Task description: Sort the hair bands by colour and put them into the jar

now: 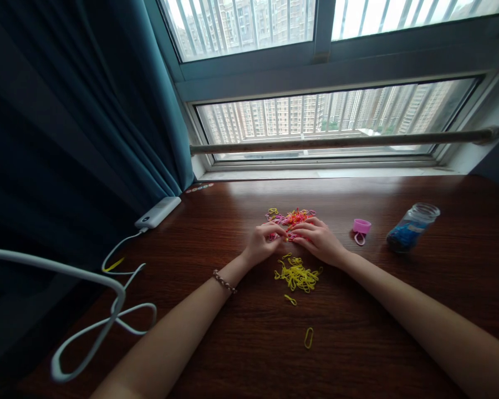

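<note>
My left hand [265, 242] rests at the near left side of a mixed pile of pink, orange and red thin loops [299, 216]. Its thumb and fingertips are drawn together at the pile; what lies between them is too small to make out. My right hand [319, 241] lies over the pile's right side, fingers stretched out and slightly apart, the tips touching the loops. Both hands' fingertips nearly meet. Nearer to me sits a heap of thin yellow loops [298, 275]. A single yellow loop [308, 338] lies apart, closer to my body.
To the right stand a glass jar [411, 227] with blue and dark contents and a pink cap with a loop [361, 226]. A white power bank [158, 213] with a white cable [87, 271] lies left, beside a blue curtain [149, 111]. The window backs the wooden table [233, 343].
</note>
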Action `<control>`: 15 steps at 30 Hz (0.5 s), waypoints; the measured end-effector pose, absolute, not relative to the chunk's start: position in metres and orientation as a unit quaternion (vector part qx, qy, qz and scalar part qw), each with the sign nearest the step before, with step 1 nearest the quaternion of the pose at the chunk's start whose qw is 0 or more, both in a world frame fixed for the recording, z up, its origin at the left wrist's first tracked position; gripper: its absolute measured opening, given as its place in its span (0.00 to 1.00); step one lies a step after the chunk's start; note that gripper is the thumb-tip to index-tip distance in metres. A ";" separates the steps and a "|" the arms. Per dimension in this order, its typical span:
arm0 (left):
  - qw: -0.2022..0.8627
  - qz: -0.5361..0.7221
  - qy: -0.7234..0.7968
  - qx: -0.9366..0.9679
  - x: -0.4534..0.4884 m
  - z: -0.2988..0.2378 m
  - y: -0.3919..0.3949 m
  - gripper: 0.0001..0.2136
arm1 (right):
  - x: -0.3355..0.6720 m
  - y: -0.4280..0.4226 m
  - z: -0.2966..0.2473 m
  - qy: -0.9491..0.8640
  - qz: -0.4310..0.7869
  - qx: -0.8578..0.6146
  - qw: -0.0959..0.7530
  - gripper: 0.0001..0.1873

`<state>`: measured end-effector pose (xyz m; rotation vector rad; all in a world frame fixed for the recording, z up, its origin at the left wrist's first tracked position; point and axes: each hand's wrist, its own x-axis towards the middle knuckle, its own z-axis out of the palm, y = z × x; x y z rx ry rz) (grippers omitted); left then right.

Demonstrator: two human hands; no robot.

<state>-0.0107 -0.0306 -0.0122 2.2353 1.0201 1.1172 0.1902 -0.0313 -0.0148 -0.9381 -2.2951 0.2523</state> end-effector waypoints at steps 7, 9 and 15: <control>0.239 0.266 0.244 0.902 -0.005 0.000 -0.041 0.06 | 0.189 -0.031 -0.027 -0.866 0.022 -0.436 0.245 0.15; 0.245 0.229 0.262 0.905 -0.005 0.001 -0.042 0.06 | 0.189 -0.030 -0.027 -0.861 0.033 -0.437 0.258 0.15; 0.241 0.318 0.342 0.851 -0.007 -0.001 -0.037 0.11 | 0.191 -0.026 -0.024 -0.832 0.108 -0.384 0.386 0.14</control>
